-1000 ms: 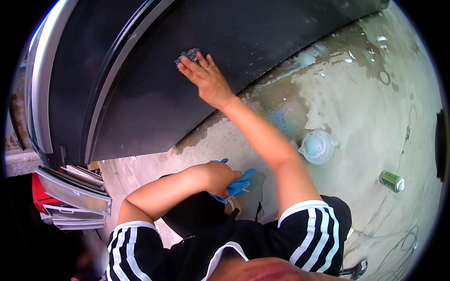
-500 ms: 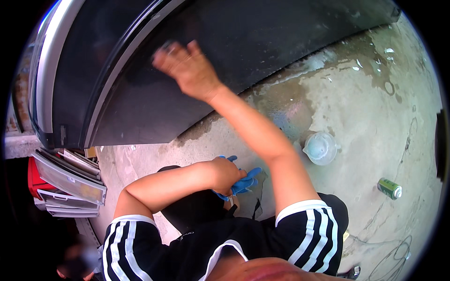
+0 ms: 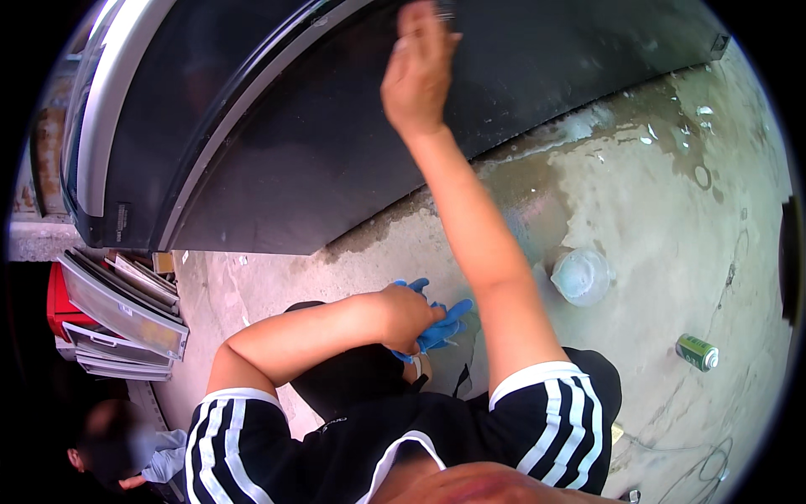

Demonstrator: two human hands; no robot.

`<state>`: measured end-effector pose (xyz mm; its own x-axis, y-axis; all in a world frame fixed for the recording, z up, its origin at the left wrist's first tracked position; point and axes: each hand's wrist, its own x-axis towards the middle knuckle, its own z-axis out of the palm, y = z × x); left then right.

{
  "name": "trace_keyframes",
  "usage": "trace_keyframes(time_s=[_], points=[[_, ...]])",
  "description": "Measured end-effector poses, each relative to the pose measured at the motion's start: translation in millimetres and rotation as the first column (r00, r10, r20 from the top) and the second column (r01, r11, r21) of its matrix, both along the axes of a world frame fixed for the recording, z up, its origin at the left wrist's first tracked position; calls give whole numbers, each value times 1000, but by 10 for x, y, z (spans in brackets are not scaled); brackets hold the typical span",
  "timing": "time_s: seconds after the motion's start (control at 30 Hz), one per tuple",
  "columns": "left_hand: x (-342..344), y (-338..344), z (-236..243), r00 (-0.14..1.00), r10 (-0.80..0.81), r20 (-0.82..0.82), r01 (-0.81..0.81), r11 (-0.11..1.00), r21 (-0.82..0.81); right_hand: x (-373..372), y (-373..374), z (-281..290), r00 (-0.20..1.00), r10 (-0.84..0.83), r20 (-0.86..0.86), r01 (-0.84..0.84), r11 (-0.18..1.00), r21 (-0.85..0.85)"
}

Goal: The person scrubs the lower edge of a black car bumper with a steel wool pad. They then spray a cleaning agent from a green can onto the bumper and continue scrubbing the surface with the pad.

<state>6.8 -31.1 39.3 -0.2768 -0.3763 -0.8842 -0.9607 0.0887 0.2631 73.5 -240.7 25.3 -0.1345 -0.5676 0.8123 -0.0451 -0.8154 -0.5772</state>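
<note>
Concrete floor (image 3: 655, 197) spreads before me, darkened by a wet patch along the lower edge of a big dark cabinet (image 3: 277, 185), whose broad face is turned toward the crouching person, presumably so one arm can reach across it. That right hand (image 3: 420, 80) is stretched to the upper part of this face, fingers narrow and close together; a dark wad (image 3: 445, 12) shows at the fingertips, but blur and the view's edge leave me unable to tell whether it is gripped or just pressed. The left hand (image 3: 405, 319) is closed around a blue glove (image 3: 447, 326), below the cabinet's bottom corner and over the person's black-clad knee, probably to keep the glove off the damp ground while the wrist has support. Right of the outstretched forearm stands a clear jug (image 3: 583, 279) of pale liquid, well apart from the cabinet's lower edge, likely near enough to reach yet out of the arm's way. A green can (image 3: 697, 353) lies on its side farther right. Past the cabinet's left corner, a stack of panels (image 3: 126, 302) leans by a red box (image 3: 63, 302), apparently set aside; another person's sleeve (image 3: 164, 458) shows below.
</note>
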Motion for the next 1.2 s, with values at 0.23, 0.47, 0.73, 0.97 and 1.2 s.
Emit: trace_keyframes(time_s=[0.23,0.47,0.73,0.97,1.2], points=[[38,-13,-141,1000,-8,-22,9,999,33,222,285,-67,994,55,-91,-62,996,-68],[-4,-30,-106,998,-39,-47,39,999,-16,-579,-1085,282,980,-178,86,159,968,192],[-234,-104,-452,957,-264,120,260,964,49,427,555,-257,919,260,-297,-312,940,-141],[-262,62,-535,956,-265,122,245,957,156,422,453,-256,978,50,-202,-59,998,-37],[-296,348,-536,939,-315,135,302,947,109,871,1522,-54,531,712,-460,-717,667,205]])
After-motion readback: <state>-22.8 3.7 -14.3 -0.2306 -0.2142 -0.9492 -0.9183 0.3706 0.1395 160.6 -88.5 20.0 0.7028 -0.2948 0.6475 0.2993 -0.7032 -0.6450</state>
